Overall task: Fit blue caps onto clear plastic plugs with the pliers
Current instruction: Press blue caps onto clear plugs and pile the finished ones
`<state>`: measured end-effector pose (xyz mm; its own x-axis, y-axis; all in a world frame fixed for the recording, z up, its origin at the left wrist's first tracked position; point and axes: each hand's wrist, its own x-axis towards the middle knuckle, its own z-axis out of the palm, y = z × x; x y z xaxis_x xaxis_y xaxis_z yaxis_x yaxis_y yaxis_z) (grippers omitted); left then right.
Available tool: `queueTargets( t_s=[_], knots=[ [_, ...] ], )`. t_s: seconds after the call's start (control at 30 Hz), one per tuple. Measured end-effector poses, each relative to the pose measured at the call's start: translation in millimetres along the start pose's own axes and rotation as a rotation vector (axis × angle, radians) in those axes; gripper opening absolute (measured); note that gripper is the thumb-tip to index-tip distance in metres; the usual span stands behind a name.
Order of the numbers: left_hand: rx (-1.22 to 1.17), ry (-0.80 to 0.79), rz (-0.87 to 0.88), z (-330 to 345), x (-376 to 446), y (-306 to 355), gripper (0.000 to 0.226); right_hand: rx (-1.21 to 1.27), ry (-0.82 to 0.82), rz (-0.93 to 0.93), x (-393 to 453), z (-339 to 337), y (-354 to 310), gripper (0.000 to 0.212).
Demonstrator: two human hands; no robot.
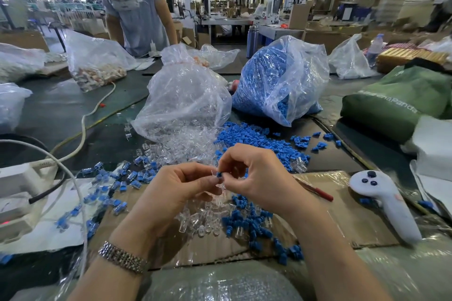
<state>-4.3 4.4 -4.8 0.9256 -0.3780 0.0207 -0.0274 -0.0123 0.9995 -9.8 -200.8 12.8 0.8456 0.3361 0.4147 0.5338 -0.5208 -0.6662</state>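
Sprawling factory hall (244,7) beyond cluttered dark worktable (61,110)

Your fingertips (215,179) cover most of the blue cap (219,174), so you cannot tell whether it sits on a clear plug. The pliers (315,189) run under your right hand (256,178); only the red handle shows. The person (137,7) across the desk (61,110) is cut off by the top edge. Lettering on the green bag (396,102) is too blurred to read.
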Motion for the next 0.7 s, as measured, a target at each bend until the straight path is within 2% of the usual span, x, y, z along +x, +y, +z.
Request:
queueTargets(
  t_s=[0.43, 0.53, 0.63, 0.7],
  knots=[
    [-0.046, -0.01, 0.003, 0, 1, -2, 0.029, -0.004, -0.066, 0.056, -2, -1, -5, 0.011],
    [-0.094, -0.017, -0.016, -2, 3, -6, 0.03, 0.032, -0.09, 0.096, -4, -6, -4, 0.016],
    [-0.191, -0.007, -0.034, -4, 6, -9, 0.029, -0.058, -0.014, 0.239, -4, -16, 7, 0.021],
    [-0.248, 0.01, -0.031, -5, 8, -10, 0.033, -0.365, 0.01, 0.512, -5, -24, 20, 0.041]
  ],
)
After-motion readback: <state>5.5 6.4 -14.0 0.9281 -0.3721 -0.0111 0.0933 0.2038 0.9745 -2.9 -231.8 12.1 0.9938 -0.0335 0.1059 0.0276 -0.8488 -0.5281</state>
